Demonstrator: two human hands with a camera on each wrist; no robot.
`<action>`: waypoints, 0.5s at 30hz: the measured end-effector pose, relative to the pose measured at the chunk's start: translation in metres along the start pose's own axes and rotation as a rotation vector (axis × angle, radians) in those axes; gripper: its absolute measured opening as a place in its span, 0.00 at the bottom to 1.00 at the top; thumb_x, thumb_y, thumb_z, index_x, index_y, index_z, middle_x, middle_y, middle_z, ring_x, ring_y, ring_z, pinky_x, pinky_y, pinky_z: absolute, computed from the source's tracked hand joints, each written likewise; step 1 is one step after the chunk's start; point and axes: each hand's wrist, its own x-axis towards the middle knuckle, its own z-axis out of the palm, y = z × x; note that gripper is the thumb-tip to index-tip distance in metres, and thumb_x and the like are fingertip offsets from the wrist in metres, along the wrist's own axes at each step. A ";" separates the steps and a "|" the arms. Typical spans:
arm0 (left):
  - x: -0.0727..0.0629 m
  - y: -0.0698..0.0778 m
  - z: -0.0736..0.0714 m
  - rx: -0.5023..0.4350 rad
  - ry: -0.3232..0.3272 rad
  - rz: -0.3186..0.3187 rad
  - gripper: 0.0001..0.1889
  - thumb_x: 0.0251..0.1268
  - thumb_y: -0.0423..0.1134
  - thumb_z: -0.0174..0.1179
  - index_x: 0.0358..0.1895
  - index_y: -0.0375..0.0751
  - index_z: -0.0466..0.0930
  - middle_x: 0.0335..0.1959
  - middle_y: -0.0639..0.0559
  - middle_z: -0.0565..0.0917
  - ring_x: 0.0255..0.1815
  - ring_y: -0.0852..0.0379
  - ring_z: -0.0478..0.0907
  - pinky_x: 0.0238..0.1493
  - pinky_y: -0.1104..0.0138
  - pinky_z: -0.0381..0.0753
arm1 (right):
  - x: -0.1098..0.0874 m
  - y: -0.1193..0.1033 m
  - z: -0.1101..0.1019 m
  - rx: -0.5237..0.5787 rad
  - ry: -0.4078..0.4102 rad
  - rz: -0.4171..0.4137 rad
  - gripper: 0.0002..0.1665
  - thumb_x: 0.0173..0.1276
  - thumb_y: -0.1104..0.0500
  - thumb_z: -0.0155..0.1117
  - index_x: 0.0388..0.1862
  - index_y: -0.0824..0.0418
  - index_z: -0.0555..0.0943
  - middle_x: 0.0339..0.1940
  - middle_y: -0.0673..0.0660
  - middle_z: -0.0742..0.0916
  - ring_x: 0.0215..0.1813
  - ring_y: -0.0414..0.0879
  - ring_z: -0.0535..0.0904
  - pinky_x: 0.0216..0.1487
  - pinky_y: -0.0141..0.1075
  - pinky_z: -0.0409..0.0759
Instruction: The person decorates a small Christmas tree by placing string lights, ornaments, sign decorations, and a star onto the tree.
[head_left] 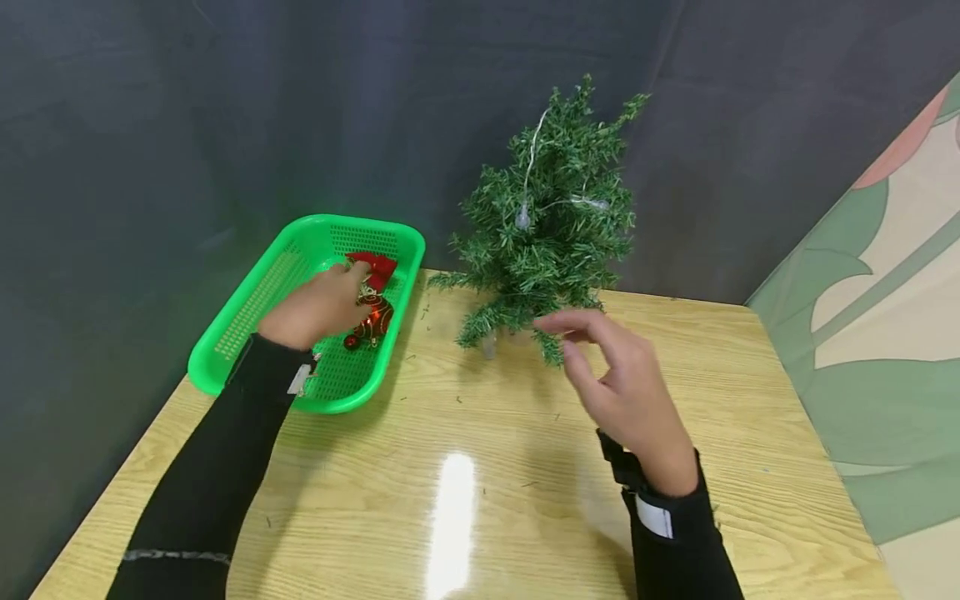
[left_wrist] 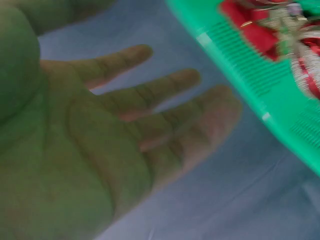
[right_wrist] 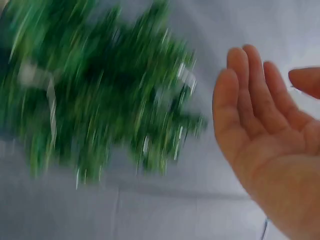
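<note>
Inside the right-hand part of the green basket (head_left: 262, 304), a red and gold ornament (head_left: 380, 317) is lying close to a piece of red fabric (head_left: 381, 268), with a small red ball (head_left: 351, 342) sitting just beside the ornament on the perforated floor. Directly above these, the left hand (head_left: 322, 304) is hovering with its palm turned down; in the left wrist view its fingers are extending loosely, slightly spread, and are holding nothing. Whether a fingertip is brushing the decorations, the head view is not letting one tell.

To the right of the basket, a small green artificial tree (head_left: 558, 225) is standing upright near the back of the table, and a thin wire with clear bulbs (head_left: 522, 217) is running through its branches. The right hand (head_left: 618, 371) is hanging in the air in front of the tree's lower right side, its fingers bending gently, its thumb standing apart, its grasp holding nothing; in the right wrist view the fingers are showing clear of the blurred branches.

Black sleeves (head_left: 210, 492) are covering both forearms. Beneath everything, the pale wooden table (head_left: 375, 500) is reflecting a bright streak, and tiny green bits are lying scattered across it. Behind, a dark curtain (head_left: 337, 100) is hanging, while a leaf-patterned surface (head_left: 900, 333) is filling the right edge.
</note>
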 end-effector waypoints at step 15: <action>0.055 -0.021 0.041 0.211 -0.116 0.101 0.35 0.51 0.34 0.60 0.63 0.37 0.53 0.61 0.35 0.55 0.59 0.40 0.55 0.47 0.53 0.66 | 0.024 0.022 0.090 0.109 -0.290 0.061 0.16 0.65 0.57 0.46 0.50 0.41 0.69 0.48 0.39 0.75 0.46 0.30 0.70 0.35 0.29 0.72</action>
